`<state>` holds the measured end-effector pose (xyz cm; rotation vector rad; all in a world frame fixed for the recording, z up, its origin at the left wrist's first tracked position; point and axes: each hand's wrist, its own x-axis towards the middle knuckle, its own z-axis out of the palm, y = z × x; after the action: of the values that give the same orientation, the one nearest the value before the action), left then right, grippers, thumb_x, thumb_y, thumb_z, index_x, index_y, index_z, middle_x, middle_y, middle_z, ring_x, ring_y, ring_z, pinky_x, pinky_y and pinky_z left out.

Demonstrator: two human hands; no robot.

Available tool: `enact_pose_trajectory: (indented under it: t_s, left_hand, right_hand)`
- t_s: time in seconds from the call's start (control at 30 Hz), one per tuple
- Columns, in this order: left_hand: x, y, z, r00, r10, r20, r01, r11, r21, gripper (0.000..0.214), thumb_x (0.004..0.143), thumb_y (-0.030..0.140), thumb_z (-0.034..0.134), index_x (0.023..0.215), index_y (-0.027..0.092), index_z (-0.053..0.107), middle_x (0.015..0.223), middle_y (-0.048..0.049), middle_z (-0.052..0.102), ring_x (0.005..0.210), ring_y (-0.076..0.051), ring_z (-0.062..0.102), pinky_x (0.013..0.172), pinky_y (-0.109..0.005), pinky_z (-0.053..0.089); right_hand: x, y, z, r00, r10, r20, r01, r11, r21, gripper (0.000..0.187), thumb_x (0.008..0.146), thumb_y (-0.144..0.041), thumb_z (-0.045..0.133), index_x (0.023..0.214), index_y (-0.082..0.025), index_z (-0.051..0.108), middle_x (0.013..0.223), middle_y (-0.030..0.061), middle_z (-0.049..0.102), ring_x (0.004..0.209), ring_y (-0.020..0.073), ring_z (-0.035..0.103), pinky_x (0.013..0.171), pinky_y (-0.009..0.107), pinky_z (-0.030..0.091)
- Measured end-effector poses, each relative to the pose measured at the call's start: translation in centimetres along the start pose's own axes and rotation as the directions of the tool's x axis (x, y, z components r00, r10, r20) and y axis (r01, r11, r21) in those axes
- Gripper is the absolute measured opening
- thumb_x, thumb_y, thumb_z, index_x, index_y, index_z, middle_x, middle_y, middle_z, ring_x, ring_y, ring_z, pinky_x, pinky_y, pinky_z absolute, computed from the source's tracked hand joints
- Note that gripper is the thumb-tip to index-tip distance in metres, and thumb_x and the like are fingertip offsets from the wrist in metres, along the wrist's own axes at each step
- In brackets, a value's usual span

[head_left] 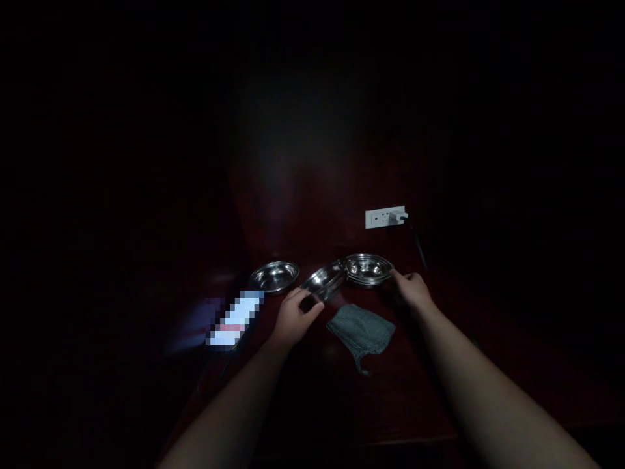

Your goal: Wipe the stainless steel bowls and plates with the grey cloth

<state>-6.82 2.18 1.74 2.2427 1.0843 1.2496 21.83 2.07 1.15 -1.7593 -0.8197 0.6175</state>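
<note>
My left hand (pixel 295 318) grips the near rim of a shiny steel bowl (pixel 325 279), which is tilted and slightly blurred. Its far edge meets, or nearly meets, a stack of similar steel bowls (pixel 368 270) on the right. At the right edge of that stack, my right hand (pixel 411 291) has its thumb and fingers closed on the rim. Another steel bowl (pixel 274 277) rests on the dark red table to the left. In front of the stack lies a folded grey-green cloth (pixel 362 327), touched by neither hand.
A lit phone (pixel 235 320), its screen pixelated, is left of my left hand. On the wall behind is a white socket plate (pixel 374 219) with a plugged-in charger (pixel 398 215), and a dark cable (pixel 418 246) runs down from it. The surroundings are very dark.
</note>
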Motion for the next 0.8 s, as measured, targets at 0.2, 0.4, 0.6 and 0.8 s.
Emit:
enact_pose_trajectory:
  t_s: [0.2,0.4,0.6,0.8]
  left_hand:
    - [0.0,-0.1,0.0,1.000,0.022,0.007,-0.023,0.986,0.166,0.018,0.075,0.035,0.056,0.082,0.021,0.065,0.091,-0.0037,0.061,0.091,-0.019,0.053,0.085,-0.034,0.041]
    - [0.0,-0.5,0.3,0.998,-0.006,0.066,-0.013,0.958,0.286,0.020,0.076,0.035,0.054,0.084,0.021,0.065,0.090,-0.0043,0.060,0.092,-0.020,0.051,0.085,-0.034,0.041]
    - [0.3,-0.9,0.8,0.995,-0.044,0.090,0.010,0.937,0.350,0.021,0.076,0.035,0.053,0.085,0.020,0.066,0.089,-0.0058,0.059,0.093,-0.021,0.049,0.083,-0.035,0.041]
    - [0.2,-0.8,1.4,0.995,-0.050,0.090,0.014,0.929,0.370,0.019,0.075,0.033,0.055,0.084,0.020,0.067,0.089,-0.0054,0.059,0.092,-0.021,0.048,0.082,-0.034,0.040]
  right_hand:
    - [0.6,0.0,1.4,0.983,0.153,0.104,-0.169,0.972,0.163,0.040,0.077,-0.048,0.051,0.097,-0.014,0.048,0.063,0.0056,0.056,0.047,0.0158,0.057,0.045,0.030,0.051]
    - [1.9,-0.5,2.8,0.961,0.210,0.181,-0.252,0.935,0.251,0.035,0.081,-0.038,0.050,0.106,-0.014,0.045,0.062,0.0023,0.054,0.047,0.0135,0.056,0.045,0.029,0.052]
    - [3.5,-0.8,3.1,0.942,0.257,0.214,-0.302,0.928,0.216,0.028,0.082,-0.035,0.048,0.101,-0.014,0.050,0.061,0.0024,0.055,0.048,0.0132,0.056,0.042,0.026,0.050]
    - [4.9,-1.5,3.6,0.945,0.261,0.195,-0.288,0.949,0.127,0.034,0.080,-0.030,0.056,0.107,-0.010,0.052,0.090,0.0106,0.060,0.074,0.0183,0.060,0.058,0.033,0.052]
